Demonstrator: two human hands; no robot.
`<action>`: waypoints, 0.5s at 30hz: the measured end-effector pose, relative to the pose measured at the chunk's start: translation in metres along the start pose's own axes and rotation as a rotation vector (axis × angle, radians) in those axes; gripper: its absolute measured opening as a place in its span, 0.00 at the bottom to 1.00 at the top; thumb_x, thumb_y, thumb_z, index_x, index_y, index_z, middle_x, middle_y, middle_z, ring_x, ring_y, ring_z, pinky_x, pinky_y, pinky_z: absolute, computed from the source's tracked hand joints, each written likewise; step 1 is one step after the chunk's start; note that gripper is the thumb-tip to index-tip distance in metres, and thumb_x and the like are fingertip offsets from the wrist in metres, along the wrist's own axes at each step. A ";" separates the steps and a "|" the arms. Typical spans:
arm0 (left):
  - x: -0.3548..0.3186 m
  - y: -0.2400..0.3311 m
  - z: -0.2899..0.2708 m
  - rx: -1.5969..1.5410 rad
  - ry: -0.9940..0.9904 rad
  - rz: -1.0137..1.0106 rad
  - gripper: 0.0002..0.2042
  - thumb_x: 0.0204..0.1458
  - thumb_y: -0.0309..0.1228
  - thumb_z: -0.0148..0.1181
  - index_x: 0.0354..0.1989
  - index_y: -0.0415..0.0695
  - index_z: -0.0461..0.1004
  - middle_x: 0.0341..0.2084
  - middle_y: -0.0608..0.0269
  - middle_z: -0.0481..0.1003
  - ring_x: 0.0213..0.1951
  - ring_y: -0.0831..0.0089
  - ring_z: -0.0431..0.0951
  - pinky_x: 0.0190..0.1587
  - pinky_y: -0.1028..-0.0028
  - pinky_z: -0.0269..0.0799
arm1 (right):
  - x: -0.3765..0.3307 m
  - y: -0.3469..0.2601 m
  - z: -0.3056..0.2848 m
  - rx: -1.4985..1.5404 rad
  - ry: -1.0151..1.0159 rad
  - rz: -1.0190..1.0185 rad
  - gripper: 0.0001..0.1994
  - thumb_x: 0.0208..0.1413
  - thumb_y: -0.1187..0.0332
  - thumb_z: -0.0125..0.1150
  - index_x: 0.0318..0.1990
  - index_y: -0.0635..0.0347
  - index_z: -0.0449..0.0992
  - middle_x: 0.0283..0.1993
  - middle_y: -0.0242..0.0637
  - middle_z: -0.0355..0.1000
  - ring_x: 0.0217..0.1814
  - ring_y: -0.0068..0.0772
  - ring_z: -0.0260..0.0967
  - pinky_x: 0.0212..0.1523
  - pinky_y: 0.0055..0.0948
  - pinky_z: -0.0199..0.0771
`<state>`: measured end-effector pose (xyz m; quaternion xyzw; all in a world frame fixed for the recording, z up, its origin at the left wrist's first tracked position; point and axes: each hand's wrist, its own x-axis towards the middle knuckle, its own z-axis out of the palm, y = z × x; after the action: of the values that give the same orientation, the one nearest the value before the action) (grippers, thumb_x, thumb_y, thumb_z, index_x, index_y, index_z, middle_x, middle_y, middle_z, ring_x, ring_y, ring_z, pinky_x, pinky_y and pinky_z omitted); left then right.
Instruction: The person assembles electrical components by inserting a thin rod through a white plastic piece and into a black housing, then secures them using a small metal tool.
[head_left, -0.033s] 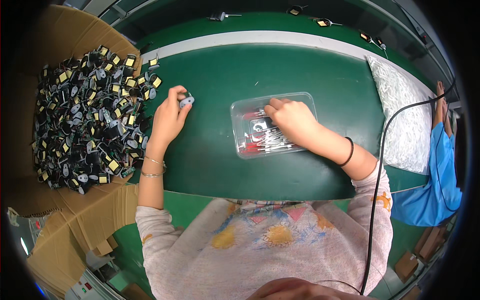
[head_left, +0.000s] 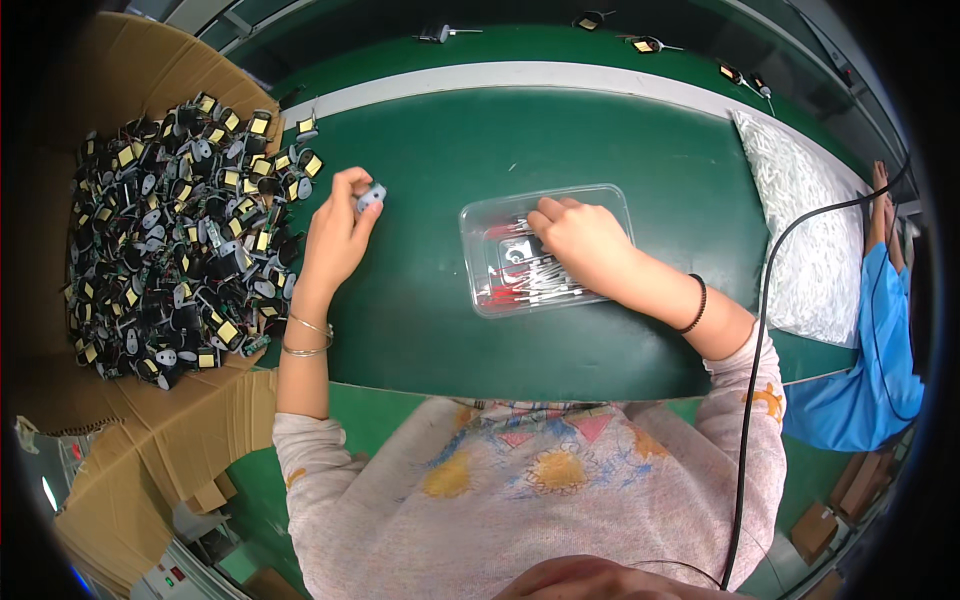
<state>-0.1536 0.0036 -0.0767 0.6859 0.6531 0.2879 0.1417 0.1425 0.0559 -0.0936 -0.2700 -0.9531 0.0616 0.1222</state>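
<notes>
My left hand [head_left: 335,235] holds a small grey oval part [head_left: 371,197] between thumb and fingertips, just above the green work surface [head_left: 440,150]. My right hand [head_left: 580,240] reaches into a clear plastic tray [head_left: 480,225] that holds thin red and silver wire pieces [head_left: 520,285]; its fingers are curled down among them, and whether they pinch one is hidden. The tray lies at the middle of the green surface, to the right of my left hand.
A cardboard sheet [head_left: 110,60] on the left carries a heap of several small black parts with yellow labels [head_left: 180,240]. A white bag of small pieces [head_left: 810,220] lies at the right. A black cable [head_left: 760,340] hangs by my right arm. Another person's blue sleeve [head_left: 870,350] shows at the right edge.
</notes>
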 end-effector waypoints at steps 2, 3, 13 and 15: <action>0.009 0.020 -0.007 -0.193 -0.010 -0.010 0.09 0.53 0.27 0.51 0.40 0.41 0.63 0.31 0.60 0.71 0.30 0.75 0.70 0.35 0.78 0.65 | -0.003 0.000 0.005 -0.043 -0.023 0.006 0.07 0.39 0.75 0.54 0.30 0.62 0.73 0.32 0.40 0.68 0.35 0.38 0.71 0.30 0.33 0.75; 0.013 0.025 -0.010 -0.274 -0.033 0.014 0.07 0.53 0.27 0.51 0.38 0.40 0.64 0.31 0.62 0.70 0.31 0.78 0.69 0.36 0.80 0.64 | -0.005 0.001 0.007 -0.023 -0.034 -0.007 0.08 0.40 0.75 0.54 0.32 0.62 0.71 0.33 0.39 0.67 0.36 0.38 0.70 0.31 0.33 0.74; 0.039 0.118 0.001 -0.664 -0.032 0.479 0.14 0.41 0.20 0.63 0.36 0.40 0.67 0.35 0.64 0.69 0.36 0.77 0.70 0.40 0.80 0.65 | -0.002 -0.002 0.007 -0.107 -0.050 0.069 0.09 0.39 0.74 0.55 0.32 0.63 0.71 0.32 0.38 0.66 0.35 0.35 0.69 0.29 0.29 0.75; 0.038 0.130 0.005 -0.727 0.017 0.448 0.15 0.40 0.19 0.63 0.37 0.40 0.66 0.35 0.63 0.69 0.36 0.77 0.71 0.41 0.79 0.66 | -0.005 -0.002 0.007 -0.138 -0.098 0.052 0.09 0.39 0.74 0.55 0.32 0.64 0.72 0.33 0.38 0.66 0.37 0.33 0.68 0.28 0.28 0.75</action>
<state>-0.0454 0.0282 0.0012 0.7140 0.3450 0.5288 0.3026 0.1433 0.0511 -0.1011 -0.2992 -0.9525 0.0123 0.0548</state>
